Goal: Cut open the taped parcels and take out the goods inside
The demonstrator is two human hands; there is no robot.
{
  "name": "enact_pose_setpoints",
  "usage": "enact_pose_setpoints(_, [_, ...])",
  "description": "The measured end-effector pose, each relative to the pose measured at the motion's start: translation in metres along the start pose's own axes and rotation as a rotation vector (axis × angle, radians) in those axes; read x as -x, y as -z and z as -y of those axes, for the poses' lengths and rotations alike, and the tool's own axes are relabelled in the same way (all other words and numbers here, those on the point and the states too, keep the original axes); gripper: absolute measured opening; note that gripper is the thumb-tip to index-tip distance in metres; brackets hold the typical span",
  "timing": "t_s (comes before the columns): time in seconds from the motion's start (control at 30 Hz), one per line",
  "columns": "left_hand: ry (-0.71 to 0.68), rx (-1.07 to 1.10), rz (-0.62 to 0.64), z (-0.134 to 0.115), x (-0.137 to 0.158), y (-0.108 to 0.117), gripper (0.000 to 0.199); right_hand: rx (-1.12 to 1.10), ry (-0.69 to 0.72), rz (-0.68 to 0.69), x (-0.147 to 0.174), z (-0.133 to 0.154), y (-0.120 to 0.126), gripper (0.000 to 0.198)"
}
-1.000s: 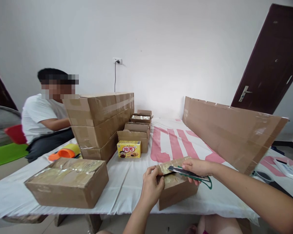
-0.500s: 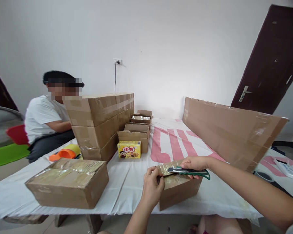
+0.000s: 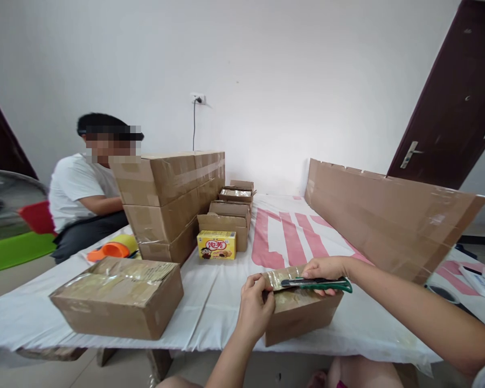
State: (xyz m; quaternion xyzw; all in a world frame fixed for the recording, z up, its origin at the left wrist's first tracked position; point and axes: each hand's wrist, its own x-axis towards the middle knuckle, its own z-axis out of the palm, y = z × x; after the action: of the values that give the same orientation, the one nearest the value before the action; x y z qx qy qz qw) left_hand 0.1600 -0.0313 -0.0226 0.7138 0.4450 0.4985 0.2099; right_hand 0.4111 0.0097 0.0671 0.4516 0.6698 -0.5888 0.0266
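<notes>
A small cardboard box (image 3: 301, 321) lies at the table's front edge, with shiny packing tape (image 3: 275, 278) along its top. My left hand (image 3: 255, 308) is closed at the box's left end, fingertips pinching the lifted edge of the tape. In my right hand (image 3: 326, 269) is a green utility knife (image 3: 339, 286), held flat above the box top. Its blade points left, towards my left fingers; whether it touches the tape I cannot tell. My fingers partly hide the knife's body and the lifted edge.
Another taped box (image 3: 117, 304) stands at the front left. Stacked cartons (image 3: 173, 180), opened boxes (image 3: 226, 218) and a yellow snack box (image 3: 217, 246) are behind. An orange tape dispenser (image 3: 113, 250) lies left. A cardboard panel (image 3: 388, 215) stands right. A person (image 3: 81, 188) sits behind the cartons.
The view has shifted slightly, so everything sits a little further right. Both hands keep nearly the same place on the box, the knife still over its top.
</notes>
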Motion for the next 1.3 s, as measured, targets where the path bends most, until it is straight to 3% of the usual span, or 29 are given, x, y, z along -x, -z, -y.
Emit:
enact_pose_setpoints(0.2, [0.006, -0.001, 0.012, 0.002, 0.000, 0.001, 0.011, -0.105, -0.017, -0.008, 0.002, 0.006, -0.008, 0.044])
enact_pose_setpoints(0.47, [0.015, 0.040, 0.027, 0.006, -0.001, 0.000, 0.012, -0.194, -0.094, -0.129, 0.006, 0.007, -0.034, 0.044])
enact_pose_setpoints(0.63, [0.003, 0.045, 0.011, 0.007, 0.000, -0.003, 0.012, 0.193, -0.073, -0.312, 0.014, 0.017, -0.046, 0.035])
enact_pose_setpoints(0.7, [0.000, 0.055, -0.001, 0.007, 0.000, -0.004, 0.013, 0.270, -0.059, -0.304, 0.016, 0.018, -0.044, 0.035])
enact_pose_setpoints(0.83, [0.003, 0.079, 0.006, 0.006, 0.001, -0.004, 0.014, 0.153, 0.003, -0.143, 0.014, 0.011, -0.033, 0.044])
enact_pose_setpoints(0.97, [0.011, 0.101, 0.016, 0.006, 0.000, -0.003, 0.015, 0.020, 0.039, -0.088, 0.008, 0.004, -0.029, 0.048])
enact_pose_setpoints(1.17, [0.023, 0.114, 0.016, 0.008, -0.001, -0.001, 0.014, -0.175, -0.141, -0.183, 0.005, 0.020, -0.044, 0.042])
enact_pose_setpoints(1.3, [0.027, 0.122, 0.017, 0.009, -0.001, 0.000, 0.015, -0.320, -0.168, -0.252, 0.006, 0.026, -0.060, 0.046])
